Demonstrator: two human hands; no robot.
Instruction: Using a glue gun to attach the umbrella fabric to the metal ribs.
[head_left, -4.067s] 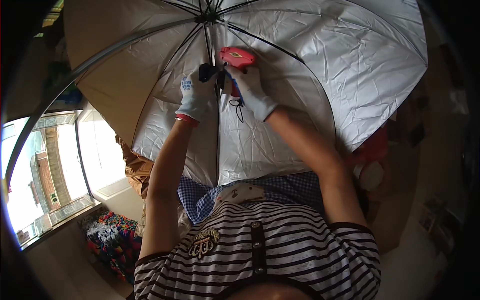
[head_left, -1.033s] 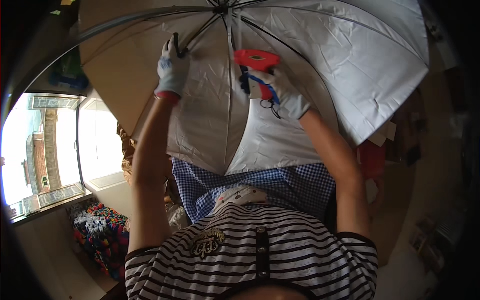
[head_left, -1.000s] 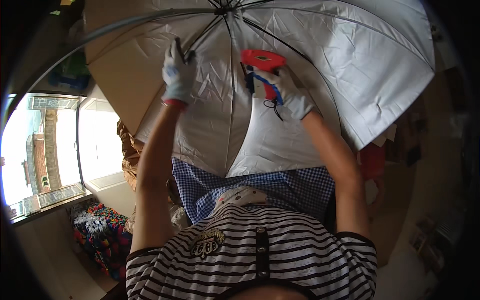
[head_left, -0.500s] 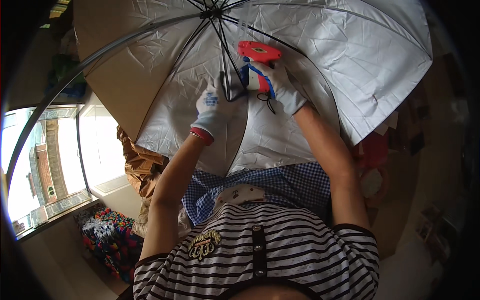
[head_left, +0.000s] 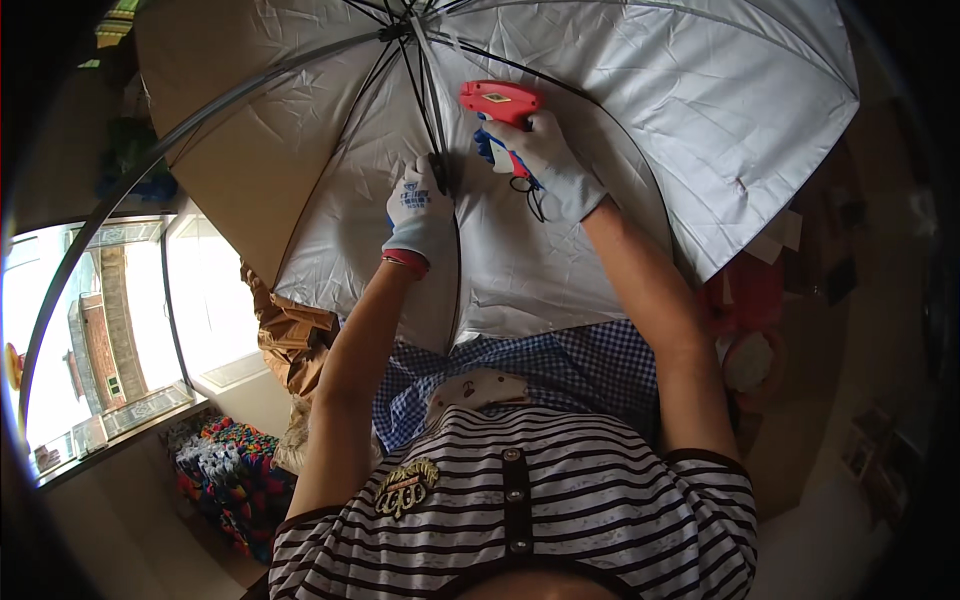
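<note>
A large umbrella [head_left: 540, 260] with a silver-grey lining is spread open in front of me, its inside facing me. Thin black rods run from its hub [head_left: 395, 32] down to a dark end piece [head_left: 440, 172]. My left hand [head_left: 418, 200], in a white and blue work glove, is closed at that end piece; its fingertips are partly hidden. In my gloved right hand [head_left: 550, 165] is a red tagging gun [head_left: 500, 98], gripped by its handle and pointing left. A black cord loop [head_left: 526, 190] hangs from the handle. The gun sits apart from the rods, over the lining.
Blue checked cloth [head_left: 560, 365] covers my lap below the canopy edge. On the left are crumpled brown paper [head_left: 295, 345], a multicoloured textile bundle [head_left: 235, 470] and a bright window [head_left: 100, 340]. A red object [head_left: 742, 295] stands beyond my right forearm.
The umbrella's hub and rods have shifted left. My left hand has closed in on the rods' end, and the tagging gun has moved slightly left.
</note>
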